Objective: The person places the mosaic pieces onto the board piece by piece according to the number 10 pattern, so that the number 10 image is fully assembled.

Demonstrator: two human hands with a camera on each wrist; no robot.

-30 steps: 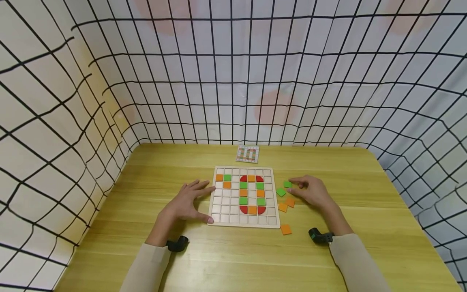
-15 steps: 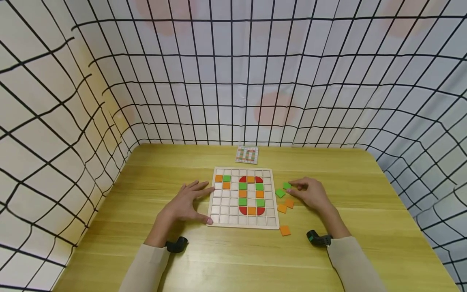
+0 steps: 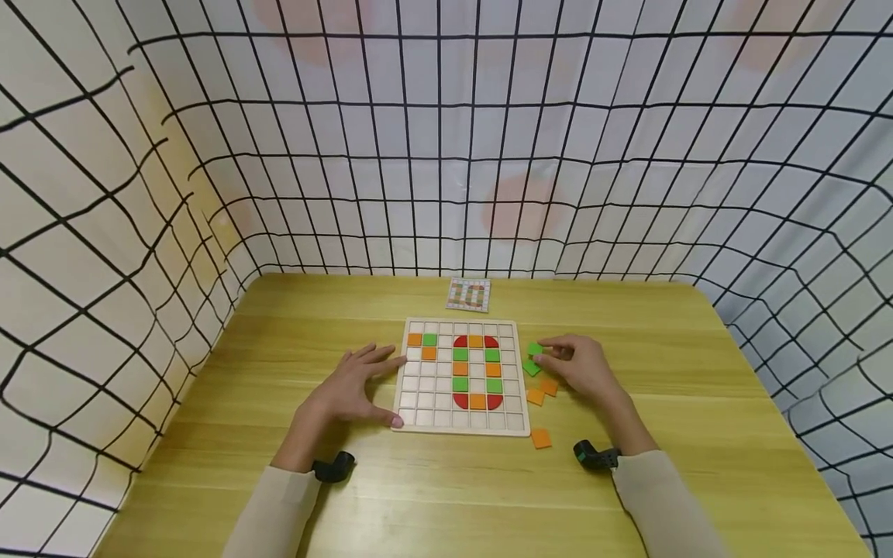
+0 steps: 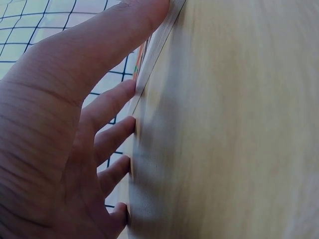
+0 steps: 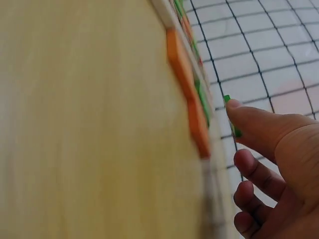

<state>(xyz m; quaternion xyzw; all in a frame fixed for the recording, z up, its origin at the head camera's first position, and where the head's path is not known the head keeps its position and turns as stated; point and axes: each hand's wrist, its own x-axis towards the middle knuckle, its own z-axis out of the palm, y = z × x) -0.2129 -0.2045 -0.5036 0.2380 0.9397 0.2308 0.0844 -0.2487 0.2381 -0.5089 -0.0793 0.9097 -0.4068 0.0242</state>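
My right hand [image 3: 580, 366] pinches a green square tile [image 3: 535, 349] between thumb and fingers, just right of the pale grid board [image 3: 421, 397]. In the right wrist view the pinched tile [image 5: 236, 130] is lifted off the table. Another green tile [image 3: 532, 368] lies below it beside the board. With fingers spread, my left hand [image 3: 351, 391] touches the board's left edge with thumb and index finger. Red, green and orange pieces form a closed ring on the board's right half. At its upper left sit one green tile [image 3: 429, 340] and two orange tiles.
Two orange tiles [image 3: 536, 397] lie right of the board, and another orange tile [image 3: 541, 439] is near its lower right corner. A small pattern card [image 3: 469, 295] lies behind the board. A black wire grid over white sheeting [image 3: 516, 132] surrounds the wooden table [image 3: 432, 496].
My right hand has picked up the upper green tile and moved it left toward the board. The left hand stays at the board's edge. The head view has shifted slightly.
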